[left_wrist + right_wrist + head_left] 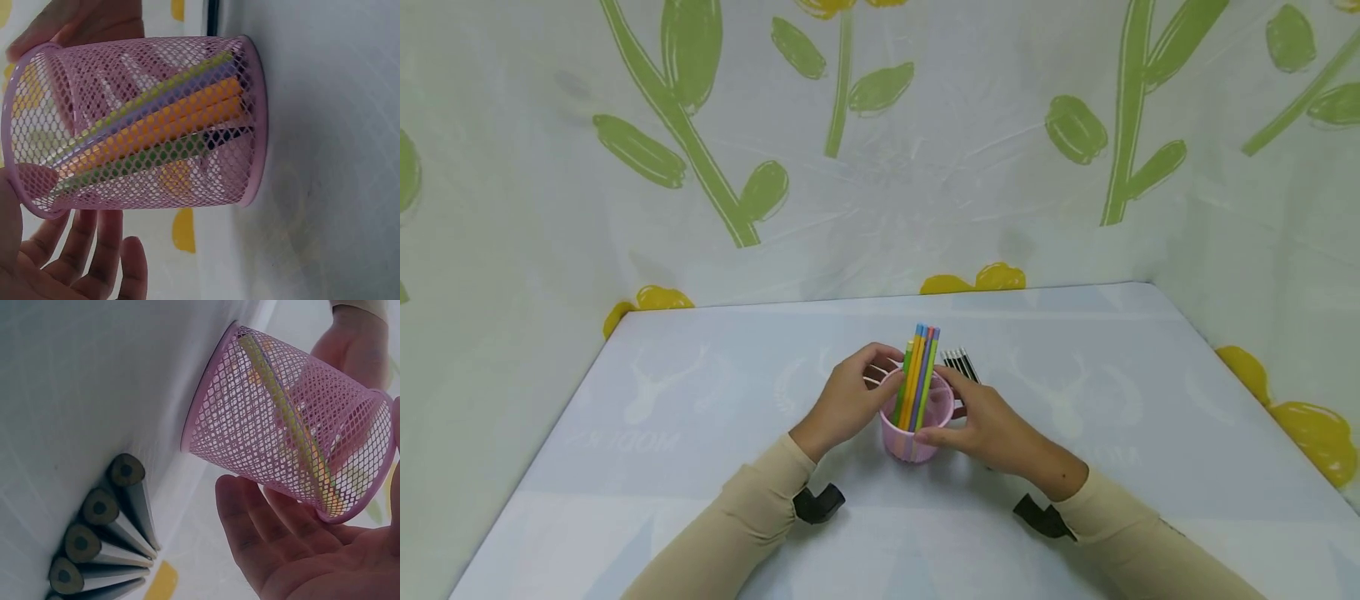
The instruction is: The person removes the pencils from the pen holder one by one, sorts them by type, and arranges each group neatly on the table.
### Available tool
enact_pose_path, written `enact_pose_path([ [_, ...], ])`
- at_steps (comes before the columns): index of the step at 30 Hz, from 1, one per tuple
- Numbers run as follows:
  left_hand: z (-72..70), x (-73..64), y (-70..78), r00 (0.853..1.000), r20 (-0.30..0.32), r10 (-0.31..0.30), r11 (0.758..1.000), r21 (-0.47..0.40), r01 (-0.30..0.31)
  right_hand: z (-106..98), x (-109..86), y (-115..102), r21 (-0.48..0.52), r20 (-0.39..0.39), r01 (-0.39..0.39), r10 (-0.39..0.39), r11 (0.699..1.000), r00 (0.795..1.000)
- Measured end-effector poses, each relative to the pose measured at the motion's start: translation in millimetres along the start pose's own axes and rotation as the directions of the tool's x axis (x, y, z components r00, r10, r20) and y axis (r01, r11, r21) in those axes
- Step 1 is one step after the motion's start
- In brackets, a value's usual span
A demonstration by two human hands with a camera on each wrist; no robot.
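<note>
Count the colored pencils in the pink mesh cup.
5: top to bottom in the left wrist view, a yellow-green pencil, purple pencil, two orange pencils and green pencil, all inside the mesh cup; more may be hidden.

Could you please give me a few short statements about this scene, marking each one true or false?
1. The pink mesh cup has its opening facing up. True.
2. The coloured pencils lie flat on the table. False: they stand at a lean inside the cup.
3. The dark pencils are outside the cup, on the person's right. True.
4. Only the left hand is at the cup. False: the right hand is at its other side.
5. Both sleeves are beige. True.
6. The coloured pencils are all orange. False: green, purple and others show too.
</note>
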State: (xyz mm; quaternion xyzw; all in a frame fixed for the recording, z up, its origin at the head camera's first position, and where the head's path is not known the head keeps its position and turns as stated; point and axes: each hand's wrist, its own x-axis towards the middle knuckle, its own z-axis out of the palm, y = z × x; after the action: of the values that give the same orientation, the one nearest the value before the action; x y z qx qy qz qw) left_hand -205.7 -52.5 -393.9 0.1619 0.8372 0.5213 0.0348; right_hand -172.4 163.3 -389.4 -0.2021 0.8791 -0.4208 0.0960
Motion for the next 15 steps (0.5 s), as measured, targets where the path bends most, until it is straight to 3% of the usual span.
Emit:
enact_pose_path([
  [15,-2.9,2.4,0.0,0.998,0.045,0.045,0.999,0.024,-0.046,-0.2,0.2,0.4,0.026,0.011,0.005,-0.005,1.0,1.0],
])
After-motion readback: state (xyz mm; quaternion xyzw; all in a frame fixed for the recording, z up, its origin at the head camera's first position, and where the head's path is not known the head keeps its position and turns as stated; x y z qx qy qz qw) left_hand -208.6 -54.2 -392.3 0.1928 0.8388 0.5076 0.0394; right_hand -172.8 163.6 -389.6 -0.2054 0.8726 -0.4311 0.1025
